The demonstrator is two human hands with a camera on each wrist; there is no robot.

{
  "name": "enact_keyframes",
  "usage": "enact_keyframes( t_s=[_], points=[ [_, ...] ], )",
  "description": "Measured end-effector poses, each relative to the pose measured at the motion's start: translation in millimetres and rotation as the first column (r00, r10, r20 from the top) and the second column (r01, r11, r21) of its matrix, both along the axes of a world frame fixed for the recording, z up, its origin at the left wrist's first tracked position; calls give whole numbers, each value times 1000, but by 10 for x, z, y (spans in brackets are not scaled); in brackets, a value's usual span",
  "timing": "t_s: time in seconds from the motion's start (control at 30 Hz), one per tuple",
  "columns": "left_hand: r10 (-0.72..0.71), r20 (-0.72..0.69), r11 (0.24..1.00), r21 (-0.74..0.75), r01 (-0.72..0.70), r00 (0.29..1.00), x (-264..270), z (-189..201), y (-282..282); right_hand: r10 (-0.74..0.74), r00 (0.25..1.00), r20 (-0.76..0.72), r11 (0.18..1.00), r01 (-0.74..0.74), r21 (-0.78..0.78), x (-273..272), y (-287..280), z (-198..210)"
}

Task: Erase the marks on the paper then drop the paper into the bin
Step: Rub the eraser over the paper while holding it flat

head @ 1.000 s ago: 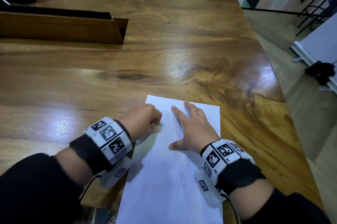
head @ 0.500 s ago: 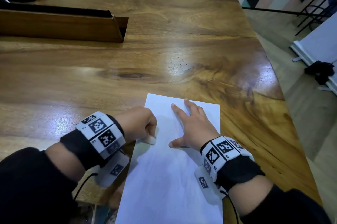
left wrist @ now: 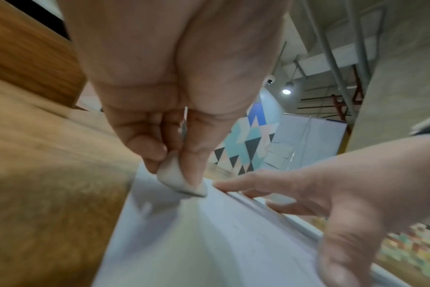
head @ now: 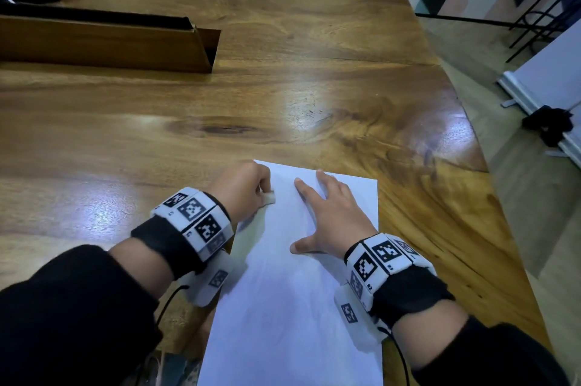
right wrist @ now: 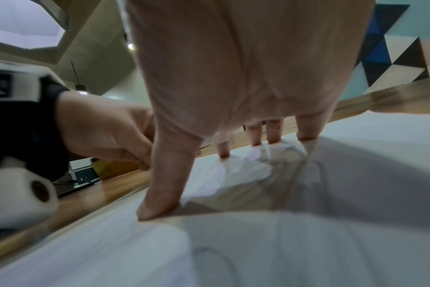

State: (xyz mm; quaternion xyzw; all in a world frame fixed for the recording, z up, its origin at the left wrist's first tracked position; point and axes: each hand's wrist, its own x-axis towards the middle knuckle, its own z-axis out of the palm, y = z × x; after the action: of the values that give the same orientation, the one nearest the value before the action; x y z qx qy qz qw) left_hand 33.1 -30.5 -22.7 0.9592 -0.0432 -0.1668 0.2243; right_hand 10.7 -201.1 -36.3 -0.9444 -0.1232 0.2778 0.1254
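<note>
My left grip (head: 242, 189) is curled tight around a small white eraser (head: 269, 198), thumb and fingertips pinching it so that its lower end presses down on the paper (head: 292, 307) near the sheet's far left corner; in the left wrist view the eraser (left wrist: 178, 177) shows as a rounded pale block wedged between my thumb and forefinger, its tip touching the sheet (left wrist: 209, 242). My right grip (head: 333, 219) lies spread flat on the same sheet, fingers straight and splayed, thumb out to the side, holding nothing and only pressing the paper against the counter (head: 283, 96). From the right wrist view my fingers (right wrist: 273, 132) and thumb bear down on the sheet (right wrist: 307, 223), and a faint curved pencil line shows on the paper close to the camera. The paper sits at the near edge of the wooden counter, its near end reaching past the edge toward me. Both wrists wear white bands with black square markers over black straps, and my sleeves are black. A long wooden box (head: 103, 43) stands on the counter well beyond my left grip. I see no bin from here.
</note>
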Motion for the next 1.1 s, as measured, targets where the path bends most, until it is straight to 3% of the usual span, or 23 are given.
enact_keyframes(
  t_s=[0.1,0.23,0.27,0.4,0.5,0.57,0.63,0.7,0.8,0.87,1.0,1.1],
  points=[
    [-76,34,996,45,75,996,-73,-34,24,0,1000,-4,1000,0,3,-1,-2,8],
    [-206,-288,973,41,227,935,-193,63,122,6,1000,-4,1000,-6,-4,-2,-3,12],
    [-201,-301,973,46,225,932,-158,79,115,6,1000,-4,1000,-6,-3,-1,-1,11],
    [-38,-49,999,13,39,998,-7,-4,18,-1,1000,-4,1000,1,7,-6,0,3],
    [-75,68,997,34,73,995,-171,-72,6,3,1000,-3,1000,-3,3,-9,-3,2],
    [-174,-37,984,37,175,984,-303,-47,63,1,1000,-8,1000,-1,5,-4,-1,5],
    [-227,-259,972,-3,234,939,-351,11,164,3,1000,-14,1000,-3,3,-7,-1,12],
    [-180,-368,983,-89,159,912,-312,55,258,4,1000,-14,1000,-4,7,-8,-1,14],
    [81,-311,941,-291,-176,947,-128,81,338,9,1000,-18,1000,-9,11,-7,3,19],
    [182,-253,896,-356,-266,950,0,97,315,13,1000,-21,1000,-13,-2,-7,13,23],
    [94,-75,979,-172,-106,993,126,69,66,14,1000,-16,1000,-15,-19,-6,27,19],
    [10,58,1000,-28,-8,998,125,27,-61,20,1000,-20,1000,-20,-24,-1,19,25]
  ],
)
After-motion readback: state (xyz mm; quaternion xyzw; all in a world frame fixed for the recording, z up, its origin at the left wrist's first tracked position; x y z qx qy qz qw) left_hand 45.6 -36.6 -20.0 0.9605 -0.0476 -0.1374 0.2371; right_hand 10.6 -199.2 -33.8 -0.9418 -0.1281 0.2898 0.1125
